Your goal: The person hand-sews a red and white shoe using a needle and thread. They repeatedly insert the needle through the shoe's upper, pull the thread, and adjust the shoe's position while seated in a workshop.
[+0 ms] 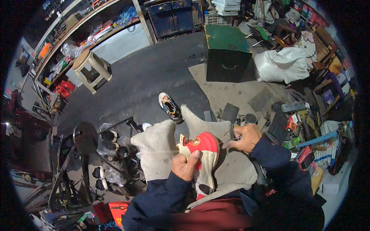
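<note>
My left hand (185, 165) grips a cream and red shoe (202, 150), held toe down over a pale, rough apron (154, 146) spread on my lap. The shoe's red heel with a gold emblem faces up. To the right of it, my right hand (246, 136) is closed on a small dark object, perhaps a tool handle, mostly hidden by the fingers. A fine pale thread seems to cross near the shoe. Beyond my lap, a multicoloured sneaker (169, 107) rests on the dark floor mat.
A black iron machine (84, 138) stands left among bagged shoes. Ahead are a green-topped box (227, 57), a white sack (279, 65) and a plastic stool (92, 73) by laden shelves (92, 38). Tools and scraps (293, 123) crowd the right side.
</note>
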The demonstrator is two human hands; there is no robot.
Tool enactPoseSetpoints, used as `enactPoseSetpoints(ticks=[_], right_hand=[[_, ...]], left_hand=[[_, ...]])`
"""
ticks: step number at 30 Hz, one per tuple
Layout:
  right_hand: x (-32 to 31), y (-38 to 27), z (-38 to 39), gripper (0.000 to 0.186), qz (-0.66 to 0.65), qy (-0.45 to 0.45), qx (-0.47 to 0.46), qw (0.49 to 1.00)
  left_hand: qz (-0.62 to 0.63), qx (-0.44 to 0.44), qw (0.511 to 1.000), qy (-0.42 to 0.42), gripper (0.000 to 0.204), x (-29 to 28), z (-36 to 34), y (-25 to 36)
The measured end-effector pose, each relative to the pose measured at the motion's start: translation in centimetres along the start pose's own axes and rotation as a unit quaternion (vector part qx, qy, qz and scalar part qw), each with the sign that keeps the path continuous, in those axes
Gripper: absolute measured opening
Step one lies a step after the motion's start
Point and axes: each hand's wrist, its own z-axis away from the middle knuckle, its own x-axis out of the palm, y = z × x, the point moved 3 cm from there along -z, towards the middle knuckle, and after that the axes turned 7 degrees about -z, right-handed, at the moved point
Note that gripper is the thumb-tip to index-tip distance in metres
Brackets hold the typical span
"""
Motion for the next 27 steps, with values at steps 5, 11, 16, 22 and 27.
enactPoseSetpoints(ticks=[5, 11, 16, 22, 27], right_hand=[[-0.1, 2.1, 4.2, 0.052, -0.175, 0.028, 0.086, 0.98], [1.9, -4.3, 4.4, 0.08, -0.692, -0.112, 0.05, 0.712], [1.9, -7.5, 2.2, 0.036, -0.773, -0.17, 0.145, 0.594], [-1.5, -2.9, 8.1, 0.037, -0.649, 0.053, 0.07, 0.755], [2.0, -3.8, 3.0, 0.039, -0.473, 0.044, 0.081, 0.876]], left_hand=[[0.055, 0.008, 0.998, 0.033, 0.021, 0.0, 0.5, -0.5], [0.161, -0.089, 0.983, 0.03, 0.03, -1.2, -0.9, -1.5], [0.241, -0.094, 0.965, 0.032, 0.027, -0.5, -0.5, -0.9], [0.109, -0.057, 0.992, 0.04, 0.028, 0.4, -0.7, 0.1], [-0.062, -0.071, 0.995, -0.032, 0.027, -1.2, -0.5, 1.6]])
